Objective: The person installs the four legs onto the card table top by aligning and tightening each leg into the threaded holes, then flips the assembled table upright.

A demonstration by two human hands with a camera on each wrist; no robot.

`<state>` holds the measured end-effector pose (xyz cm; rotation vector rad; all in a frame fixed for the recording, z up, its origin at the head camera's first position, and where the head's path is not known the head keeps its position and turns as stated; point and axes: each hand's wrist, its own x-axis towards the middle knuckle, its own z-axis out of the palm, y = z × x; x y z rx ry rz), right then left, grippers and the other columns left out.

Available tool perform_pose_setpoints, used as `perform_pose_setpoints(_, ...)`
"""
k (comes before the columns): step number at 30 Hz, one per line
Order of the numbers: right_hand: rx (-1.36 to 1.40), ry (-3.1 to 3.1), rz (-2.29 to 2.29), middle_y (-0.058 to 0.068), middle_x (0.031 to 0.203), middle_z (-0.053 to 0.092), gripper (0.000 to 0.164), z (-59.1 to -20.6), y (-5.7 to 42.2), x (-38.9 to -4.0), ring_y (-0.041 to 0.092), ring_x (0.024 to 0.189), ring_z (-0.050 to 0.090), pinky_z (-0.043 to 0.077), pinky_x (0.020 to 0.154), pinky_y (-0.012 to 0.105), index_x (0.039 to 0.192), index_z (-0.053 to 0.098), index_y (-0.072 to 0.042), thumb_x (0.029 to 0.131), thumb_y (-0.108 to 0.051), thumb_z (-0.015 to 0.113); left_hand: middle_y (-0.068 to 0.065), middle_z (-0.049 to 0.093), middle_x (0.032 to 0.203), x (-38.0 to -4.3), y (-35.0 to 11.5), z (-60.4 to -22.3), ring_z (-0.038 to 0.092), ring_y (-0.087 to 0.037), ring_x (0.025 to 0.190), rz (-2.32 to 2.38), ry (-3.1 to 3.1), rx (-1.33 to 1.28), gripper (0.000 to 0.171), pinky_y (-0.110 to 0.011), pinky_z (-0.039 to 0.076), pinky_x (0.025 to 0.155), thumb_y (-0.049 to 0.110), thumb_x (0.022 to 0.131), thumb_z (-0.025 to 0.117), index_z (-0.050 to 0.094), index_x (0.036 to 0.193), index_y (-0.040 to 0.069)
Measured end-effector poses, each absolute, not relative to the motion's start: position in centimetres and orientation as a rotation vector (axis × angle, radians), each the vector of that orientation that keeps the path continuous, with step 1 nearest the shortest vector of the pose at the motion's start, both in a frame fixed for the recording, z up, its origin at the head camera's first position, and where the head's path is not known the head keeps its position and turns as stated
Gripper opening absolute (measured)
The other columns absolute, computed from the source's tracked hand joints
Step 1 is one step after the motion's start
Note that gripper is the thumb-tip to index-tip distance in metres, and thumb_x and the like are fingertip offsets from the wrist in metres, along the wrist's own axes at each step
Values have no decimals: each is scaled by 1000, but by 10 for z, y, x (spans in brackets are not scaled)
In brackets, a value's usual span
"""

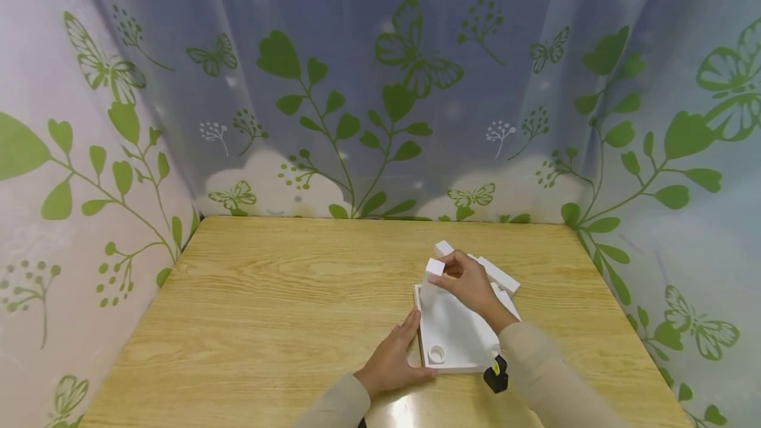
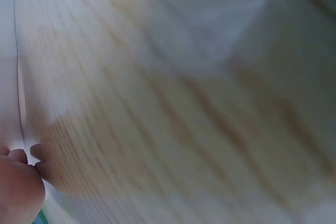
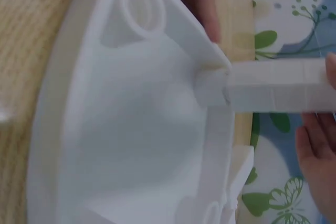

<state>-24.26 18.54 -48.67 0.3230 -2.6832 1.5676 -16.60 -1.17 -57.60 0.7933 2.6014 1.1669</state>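
Note:
A shallow white panel (image 1: 458, 329) with a raised rim lies on the table, its hollow side up. A round socket (image 1: 436, 354) stands in its near left corner. My right hand (image 1: 470, 283) pinches a white square-sided leg (image 1: 434, 269) near its top, holding it upright over the far left corner. In the right wrist view the lower end of the leg (image 3: 283, 86) meets that corner, and the right fingers (image 3: 317, 148) are beside it. My left hand (image 1: 394, 358) rests against the near left corner, fingers extended along the left side and thumb along the front edge.
Behind the right hand another white block (image 1: 442, 248) shows its top. A long white piece (image 1: 499, 275) lies beyond the panel at the back right. A black object (image 1: 496, 375) is by the panel's near right corner. Patterned curtains (image 1: 357, 117) border the wooden table (image 1: 267, 309).

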Motion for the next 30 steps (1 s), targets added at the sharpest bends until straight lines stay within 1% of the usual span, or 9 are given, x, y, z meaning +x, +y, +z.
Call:
perform_pose_setpoints(3, 176, -2631, 1448, 10, 95, 66, 40, -490, 177, -237, 28, 94, 66, 57, 81, 40, 103, 60, -5, 77, -27, 81, -11, 12, 160, -166, -12, -577, 22, -26, 144, 1164, 2607, 798, 112, -49, 21, 117, 57, 76, 73, 12, 153, 3)
perform_pose_setpoints(6, 112, -2558, 1400, 12, 89, 66, 40, -493, 169, -234, 27, 88, 67, 57, 80, 41, 99, 59, -2, 75, -23, 83, -11, 13, 160, -167, -12, -577, 23, -25, 144, 1160, 2623, 809, 112, -49, 22, 117, 57, 76, 73, 13, 153, 2)
perform_pose_setpoints(10, 51, -2496, 1389, 13, 86, 67, 41, -495, 161, -230, 26, 83, 65, 57, 79, 38, 98, 58, 0, 73, -20, 85, -12, 15, 159, -167, -12, -576, 24, -26, 144, 1152, 2649, 829, 111, -49, 23, 116, 56, 76, 73, 14, 152, 0)
perform_pose_setpoints(13, 5, -2479, 1366, 12, 85, 66, 42, -496, 159, -228, 24, 81, 64, 56, 75, 35, 97, 59, -1, 72, -22, 85, -13, 15, 159, -167, -11, -577, 24, -26, 144, 1158, 2650, 834, 111, -49, 23, 116, 56, 76, 74, 15, 152, 0)
perform_pose_setpoints(16, -15, -2468, 1362, 14, 85, 66, 42, -497, 158, -226, 26, 81, 64, 55, 75, 35, 98, 60, -1, 73, -23, 85, -13, 15, 159, -166, -11, -578, 23, -26, 144, 1166, 2645, 834, 111, -50, 23, 116, 56, 76, 73, 15, 152, -1)
perform_pose_setpoints(19, -10, -2484, 1418, 17, 93, 67, 45, -496, 160, -224, 28, 89, 65, 56, 82, 39, 104, 59, 1, 75, -23, 83, -12, 14, 159, -165, -10, -580, 23, -26, 144, 1167, 2639, 833, 111, -50, 22, 116, 56, 77, 73, 14, 152, 0)
perform_pose_setpoints(23, 75, -2566, 1558, 21, 119, 62, 57, -489, 167, -224, 34, 110, 60, 51, 95, 45, 124, 54, 3, 79, -21, 80, -12, 14, 159, -165, -10, -582, 23, -26, 144, 1161, 2636, 833, 111, -49, 22, 117, 57, 77, 73, 13, 152, 1)
perform_pose_setpoints(26, 275, -2671, 1618, 22, 138, 50, 67, -481, 176, -229, 37, 126, 49, 45, 102, 50, 139, 44, 2, 83, -19, 76, -12, 14, 159, -165, -10, -581, 23, -26, 144, 1165, 2631, 825, 112, -49, 22, 117, 57, 76, 73, 13, 152, 1)
perform_pose_setpoints(30, 630, -2762, 1640, 25, 147, 38, 68, -474, 190, -238, 40, 135, 37, 40, 105, 54, 145, 35, 3, 89, -14, 68, -11, 12, 159, -165, -10, -579, 21, -25, 144, 1168, 2611, 806, 112, -49, 21, 117, 56, 76, 73, 12, 153, 2)
